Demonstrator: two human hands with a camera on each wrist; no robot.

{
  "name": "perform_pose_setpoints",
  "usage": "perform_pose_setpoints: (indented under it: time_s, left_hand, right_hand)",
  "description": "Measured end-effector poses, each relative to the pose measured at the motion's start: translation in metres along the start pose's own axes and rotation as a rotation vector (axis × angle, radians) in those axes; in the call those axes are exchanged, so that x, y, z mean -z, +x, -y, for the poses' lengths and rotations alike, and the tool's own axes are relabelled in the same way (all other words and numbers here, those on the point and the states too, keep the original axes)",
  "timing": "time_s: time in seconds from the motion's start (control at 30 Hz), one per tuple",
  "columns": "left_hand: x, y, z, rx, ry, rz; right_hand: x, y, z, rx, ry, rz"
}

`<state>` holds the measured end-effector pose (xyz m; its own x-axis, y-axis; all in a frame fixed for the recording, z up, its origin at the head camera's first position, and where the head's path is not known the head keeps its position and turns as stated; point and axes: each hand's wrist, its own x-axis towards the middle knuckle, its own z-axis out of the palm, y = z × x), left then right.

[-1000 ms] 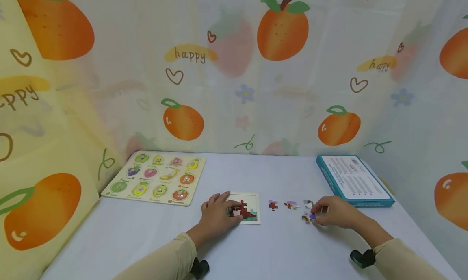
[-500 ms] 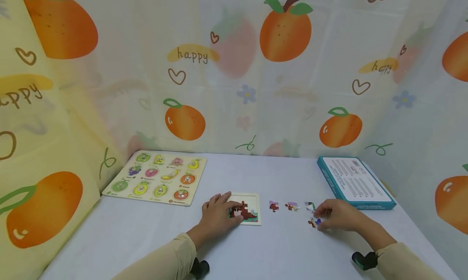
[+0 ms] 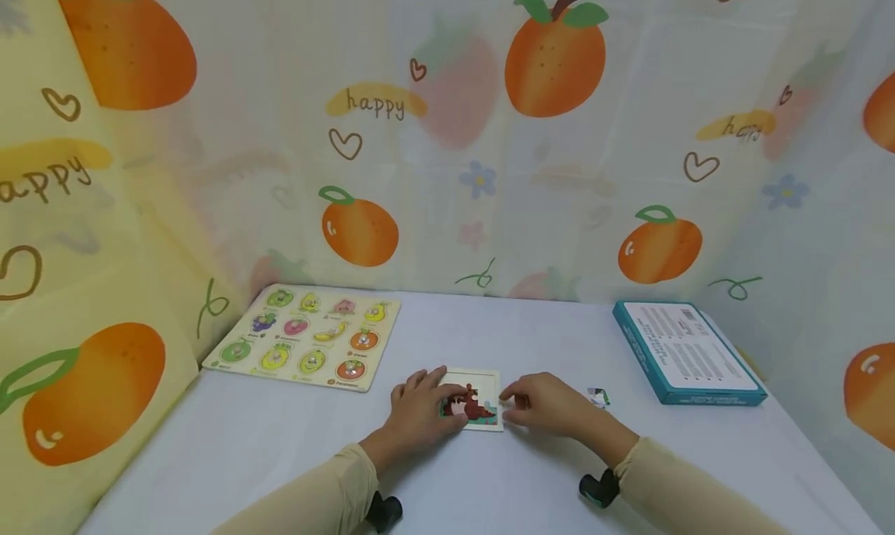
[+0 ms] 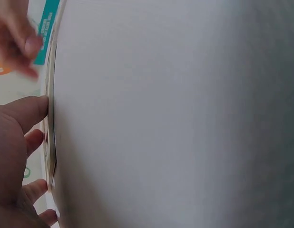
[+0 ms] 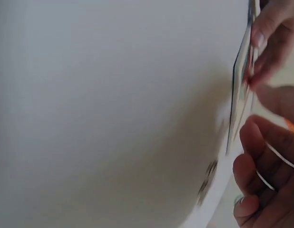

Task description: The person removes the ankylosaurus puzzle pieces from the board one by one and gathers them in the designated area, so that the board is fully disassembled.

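Note:
My left hand (image 3: 419,411) rests on the left part of a small square puzzle board (image 3: 500,380), with its thumb near the lower edge. A reddish-brown animal picture (image 3: 478,407) shows on the board beside the fingertips. My right hand (image 3: 548,404) is at the board's right edge, thumb and index finger apart, with nothing visible between them. In the right wrist view the right hand (image 5: 273,156) has its other fingers bent. A loose puzzle piece (image 3: 598,397) lies behind the right wrist. In that wrist view dark blurred pieces (image 5: 207,183) lie on the table.
A fruit picture board (image 3: 301,337) lies at the back left. At the back right sits a teal and white box (image 3: 688,349). Printed curtains (image 3: 447,131) hang behind the white table (image 3: 447,488). A black wrist camera (image 3: 599,488) is under the right sleeve.
The right hand has moved left from the loose pieces to the board's right edge. Several pieces seen before are out of sight. The left hand has stayed on the board.

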<state>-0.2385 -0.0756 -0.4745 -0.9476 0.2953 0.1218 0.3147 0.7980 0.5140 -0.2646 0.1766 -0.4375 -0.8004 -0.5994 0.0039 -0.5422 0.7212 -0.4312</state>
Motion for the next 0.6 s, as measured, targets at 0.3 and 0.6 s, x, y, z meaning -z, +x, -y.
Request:
perform_pose_setpoints:
  time_s: [0.3, 0.6]
  left_hand:
    - [-0.002, -0.003, 0.001, 0.008, -0.014, -0.024]
    - [0.007, -0.007, 0.005, 0.030, 0.020, -0.053]
  right_hand:
    - [-0.016, 0.042, 0.022, -0.050, -0.073, -0.041]
    - [-0.020, 0.053, 0.026, -0.026, -0.131, -0.055]
